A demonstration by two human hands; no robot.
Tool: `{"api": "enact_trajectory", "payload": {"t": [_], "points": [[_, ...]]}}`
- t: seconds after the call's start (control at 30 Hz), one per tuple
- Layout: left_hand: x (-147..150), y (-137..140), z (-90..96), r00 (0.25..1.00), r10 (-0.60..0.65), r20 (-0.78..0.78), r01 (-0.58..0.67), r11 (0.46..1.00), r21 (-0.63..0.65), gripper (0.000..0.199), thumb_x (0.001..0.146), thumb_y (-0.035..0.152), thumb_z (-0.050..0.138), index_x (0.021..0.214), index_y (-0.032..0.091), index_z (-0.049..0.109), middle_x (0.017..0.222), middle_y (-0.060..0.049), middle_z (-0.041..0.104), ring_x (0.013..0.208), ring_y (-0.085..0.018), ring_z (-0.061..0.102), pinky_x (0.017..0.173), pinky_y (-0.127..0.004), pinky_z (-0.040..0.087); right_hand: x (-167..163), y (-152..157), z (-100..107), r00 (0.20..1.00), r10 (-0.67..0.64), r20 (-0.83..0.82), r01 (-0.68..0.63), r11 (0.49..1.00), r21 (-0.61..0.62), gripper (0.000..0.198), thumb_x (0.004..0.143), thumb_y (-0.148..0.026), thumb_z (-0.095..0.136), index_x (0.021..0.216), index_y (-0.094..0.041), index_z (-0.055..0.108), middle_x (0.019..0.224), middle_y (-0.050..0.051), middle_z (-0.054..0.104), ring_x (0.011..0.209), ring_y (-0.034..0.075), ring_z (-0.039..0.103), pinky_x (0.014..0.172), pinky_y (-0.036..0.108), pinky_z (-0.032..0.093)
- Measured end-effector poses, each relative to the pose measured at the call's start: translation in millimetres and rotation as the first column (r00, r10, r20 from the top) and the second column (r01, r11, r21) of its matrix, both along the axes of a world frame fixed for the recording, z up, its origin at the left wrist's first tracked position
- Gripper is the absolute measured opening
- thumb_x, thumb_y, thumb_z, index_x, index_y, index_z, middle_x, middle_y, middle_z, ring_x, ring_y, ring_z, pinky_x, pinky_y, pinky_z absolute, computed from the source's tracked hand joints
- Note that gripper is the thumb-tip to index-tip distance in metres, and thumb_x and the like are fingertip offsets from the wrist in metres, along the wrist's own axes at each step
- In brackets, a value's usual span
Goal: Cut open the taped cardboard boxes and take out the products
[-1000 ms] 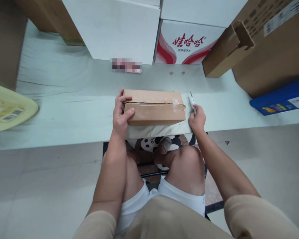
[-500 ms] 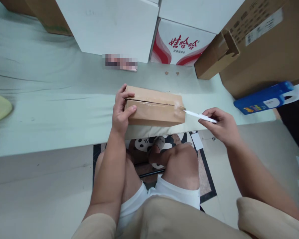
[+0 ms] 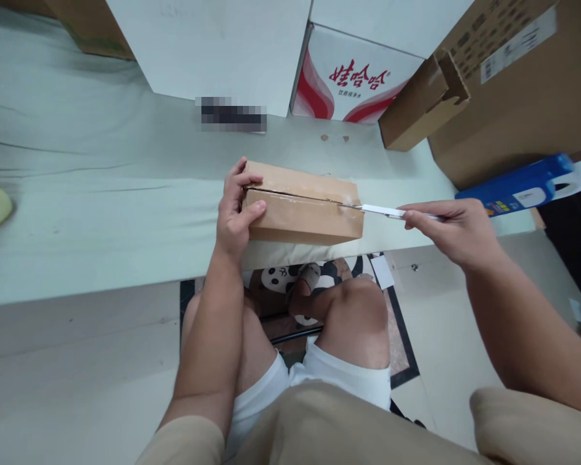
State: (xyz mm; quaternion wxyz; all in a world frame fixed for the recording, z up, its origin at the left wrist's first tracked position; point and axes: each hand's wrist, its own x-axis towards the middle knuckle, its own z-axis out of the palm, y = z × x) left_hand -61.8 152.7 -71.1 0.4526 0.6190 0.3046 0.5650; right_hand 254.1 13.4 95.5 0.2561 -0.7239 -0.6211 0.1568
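Note:
A small brown cardboard box (image 3: pixel 305 216) lies lengthwise near the front edge of the cloth-covered table. A seam runs along its top, parted as a dark slit at the left, with clear tape near the right end. My left hand (image 3: pixel 236 213) clasps the box's left end, thumb on the near flap and fingers at the far side. In my right hand (image 3: pixel 455 226) is a white utility knife (image 3: pixel 382 211), held between thumb and fingers. Its thin blade lies along the seam at the box's right end; how deep the tip sits I cannot tell.
White cartons (image 3: pixel 223 45) and a red-and-white carton (image 3: pixel 353 77) stand at the back. To the right are an open narrow box (image 3: pixel 423 103), a large carton (image 3: pixel 527 84) and a blue bottle (image 3: pixel 523 184). A blurred-out flat object (image 3: pixel 232 117) and two brown scraps lie behind the box.
My right hand has shifted right and slightly up, its grip now farther back on the knife. The blade now lines up with the seam. My left hand keeps its hold.

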Motion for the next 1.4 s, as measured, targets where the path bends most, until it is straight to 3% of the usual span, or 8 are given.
{"api": "enact_trajectory", "payload": {"t": [0.37,0.63,0.83,1.0,1.1,1.2,1.3,1.4], "points": [[1.2,1.6,0.2,1.0,0.02,0.001,-0.02,1.0,-0.008,0.044,0.079,0.056,0.075,0.117,0.035,0.069,0.154,0.003,0.055,0.158,-0.034,0.033,0.131,-0.049,0.032,11.3,14.1,14.4,1.0,0.006,0.019,-0.004,0.997,-0.077,0.044,0.075,-0.064,0.078,0.086,-0.022,0.086,0.068,0.004,0.072,0.057,0.013,0.053,0.048,0.026,0.037],[2.3,2.9,0.0,0.995,0.075,-0.068,-0.075,0.997,0.001,0.038,0.079,0.046,0.07,0.115,0.035,0.069,0.152,0.003,0.057,0.156,-0.032,0.036,0.128,-0.048,0.035,7.5,16.6,20.0,0.995,-0.064,0.074,0.08,0.965,-0.248,0.049,0.077,-0.063,0.074,0.091,-0.018,0.087,0.055,0.001,0.052,0.052,0.01,0.033,0.047,0.027,0.026],[3.0,5.1,-2.5,0.995,0.084,-0.057,-0.083,0.996,0.028,0.036,0.081,0.043,0.069,0.115,0.032,0.068,0.151,0.0,0.057,0.156,-0.035,0.036,0.128,-0.053,0.033,2.8,18.4,20.9,0.991,0.028,0.131,0.005,0.969,-0.246,0.051,0.081,-0.063,0.07,0.096,-0.016,0.086,0.051,-0.002,0.04,0.051,0.009,0.026,0.049,0.029,0.021],[3.8,5.4,-1.7,0.995,0.088,-0.05,-0.086,0.996,0.032,0.037,0.081,0.049,0.07,0.112,0.03,0.069,0.148,-0.002,0.058,0.153,-0.037,0.039,0.128,-0.054,0.033,12.5,7.9,19.2,0.994,-0.053,0.097,0.079,0.956,-0.282,0.06,0.078,-0.063,0.067,0.096,-0.008,0.085,0.053,-0.002,0.042,0.054,0.008,0.026,0.052,0.03,0.022],[4.0,4.1,-2.2,0.997,0.071,-0.02,-0.071,0.997,0.021,0.042,0.081,0.056,0.072,0.114,0.031,0.068,0.147,-0.003,0.058,0.153,-0.037,0.039,0.128,-0.053,0.032,34.4,-7.0,-1.3,0.983,-0.185,0.023,0.186,0.966,-0.178,0.044,0.077,-0.054,0.071,0.085,-0.011,0.08,0.061,0.001,0.054,0.058,0.01,0.038,0.056,0.03,0.028],[5.8,3.9,-6.1,0.996,0.062,0.058,-0.063,0.998,0.006,0.058,0.078,0.065,0.076,0.125,0.034,0.061,0.147,-0.003,0.055,0.149,-0.035,0.044,0.127,-0.053,0.035,58.7,-20.6,-46.2,0.908,-0.384,-0.168,0.389,0.921,-0.007,0.037,0.085,-0.053,0.061,0.091,-0.018,0.069,0.066,0.001,0.055,0.058,0.012,0.042,0.056,0.03,0.033],[9.5,5.1,-11.5,0.989,0.069,0.134,-0.068,0.998,-0.007,0.075,0.071,0.07,0.082,0.13,0.037,0.049,0.148,-0.005,0.051,0.14,-0.033,0.052,0.121,-0.054,0.042,68.1,-20.1,-102.4,0.871,-0.474,-0.128,0.474,0.88,-0.037,0.036,0.084,-0.052,0.056,0.105,-0.022,0.059,0.073,0.0,0.055,0.058,0.015,0.044,0.054,0.029,0.037],[13.4,5.5,-14.6,0.983,0.083,0.164,-0.082,0.997,-0.011,0.073,0.069,0.071,0.083,0.12,0.034,0.046,0.146,-0.005,0.05,0.137,-0.03,0.055,0.118,-0.051,0.045,59.5,-1.2,-146.3,0.867,-0.497,-0.042,0.494,0.867,-0.061,0.027,0.083,-0.044,0.054,0.101,-0.023,0.053,0.079,0.003,0.059,0.067,0.019,0.052,0.065,0.035,0.046]]}}
